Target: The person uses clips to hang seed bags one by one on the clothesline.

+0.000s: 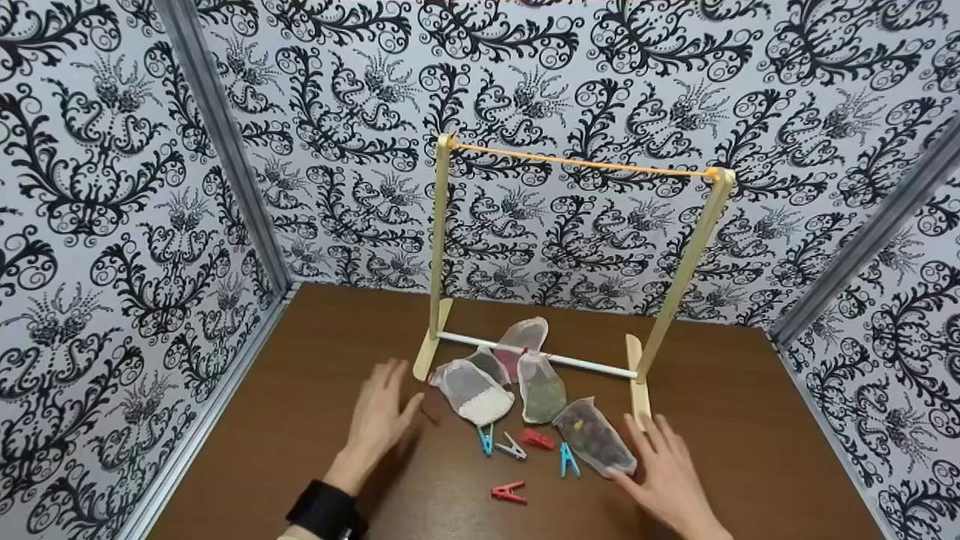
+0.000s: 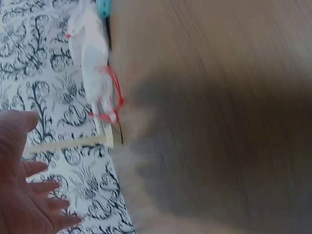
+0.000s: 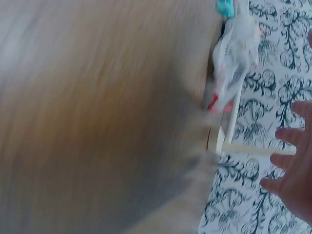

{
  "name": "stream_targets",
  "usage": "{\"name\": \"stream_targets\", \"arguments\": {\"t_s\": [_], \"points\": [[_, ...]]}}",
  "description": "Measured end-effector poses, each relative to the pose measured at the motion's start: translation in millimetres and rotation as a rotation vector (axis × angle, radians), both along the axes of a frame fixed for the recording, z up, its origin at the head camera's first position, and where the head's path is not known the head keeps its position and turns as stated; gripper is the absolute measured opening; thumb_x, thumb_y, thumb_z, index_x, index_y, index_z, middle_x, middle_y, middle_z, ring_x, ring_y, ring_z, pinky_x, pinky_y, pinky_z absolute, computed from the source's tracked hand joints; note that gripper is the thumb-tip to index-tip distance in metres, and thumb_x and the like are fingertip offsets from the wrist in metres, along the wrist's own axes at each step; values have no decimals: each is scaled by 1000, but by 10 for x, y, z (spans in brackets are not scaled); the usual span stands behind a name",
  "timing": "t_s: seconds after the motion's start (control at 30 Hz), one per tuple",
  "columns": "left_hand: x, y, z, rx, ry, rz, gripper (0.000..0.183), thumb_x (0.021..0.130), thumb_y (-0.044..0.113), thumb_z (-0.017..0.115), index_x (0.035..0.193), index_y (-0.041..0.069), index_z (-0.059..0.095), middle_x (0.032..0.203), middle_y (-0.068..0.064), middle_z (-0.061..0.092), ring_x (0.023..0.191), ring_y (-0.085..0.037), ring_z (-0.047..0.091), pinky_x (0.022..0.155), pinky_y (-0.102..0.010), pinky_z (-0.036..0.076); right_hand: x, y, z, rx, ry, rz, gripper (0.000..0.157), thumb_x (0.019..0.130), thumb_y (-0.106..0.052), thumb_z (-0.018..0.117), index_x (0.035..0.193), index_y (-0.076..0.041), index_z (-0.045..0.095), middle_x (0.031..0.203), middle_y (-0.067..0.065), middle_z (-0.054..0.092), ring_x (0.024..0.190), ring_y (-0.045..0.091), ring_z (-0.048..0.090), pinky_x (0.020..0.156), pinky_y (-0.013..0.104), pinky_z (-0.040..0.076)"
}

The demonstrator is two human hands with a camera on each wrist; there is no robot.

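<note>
My left hand (image 1: 379,412), fingers spread and holding nothing, hovers over the table left of a mesh bag with white filling (image 1: 484,403). My right hand (image 1: 667,476) is also spread, its thumb tip right at the lower end of a mesh bag with dark filling (image 1: 600,441). Between the hands lie a bag with green filling (image 1: 544,397), a pinkish bag (image 1: 529,337) and a greyish bag (image 1: 489,363) partly hidden behind the white one. In front of them are clothespins: two blue (image 1: 569,460), one grey (image 1: 513,448) and two red (image 1: 509,492).
A wooden frame stands behind the bags, with a left post (image 1: 439,240), a right post (image 1: 686,270), an orange cord (image 1: 585,162) along the top and a white rod (image 1: 592,366) low down. Patterned walls (image 1: 360,187) enclose the brown table (image 1: 337,322).
</note>
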State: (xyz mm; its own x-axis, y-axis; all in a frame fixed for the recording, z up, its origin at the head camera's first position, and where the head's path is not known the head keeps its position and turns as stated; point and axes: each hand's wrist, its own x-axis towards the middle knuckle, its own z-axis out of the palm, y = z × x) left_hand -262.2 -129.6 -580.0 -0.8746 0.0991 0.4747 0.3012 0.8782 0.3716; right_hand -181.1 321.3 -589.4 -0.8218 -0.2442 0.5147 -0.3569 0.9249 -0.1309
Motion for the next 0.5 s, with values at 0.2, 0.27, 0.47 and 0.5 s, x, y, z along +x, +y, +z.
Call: {"name": "stream_targets", "arguments": {"t_s": [0.2,0.27,0.47,0.5], "points": [[90,322,32,37,-10,-224,26,91,17,69,115,8,68,112,-12,72,104,-29,69,89,-44,56,-50,-366,5,8,54,154,61,71,-26,87,124,-5,65,109,13,67,99,29,64,80,45,53],[119,437,36,23,-46,-303,22,91,14,68,113,9,69,111,-9,73,103,-26,69,89,-42,57,-28,-498,5,24,6,149,45,73,-27,85,111,-8,68,96,5,68,86,23,66,70,40,54],[128,730,-20,-44,-57,-396,17,89,14,69,105,10,71,103,-6,73,98,-23,69,84,-38,57,34,-784,-66,71,-196,13,41,77,-39,82,94,-9,59,74,4,62,62,24,62,50,39,47],[114,761,-45,-43,-40,-375,17,88,14,70,103,9,72,102,-7,72,97,-24,68,83,-38,57,38,-817,-92,78,-211,-16,44,77,-41,82,95,-8,58,72,5,61,60,25,61,48,40,46]]}}
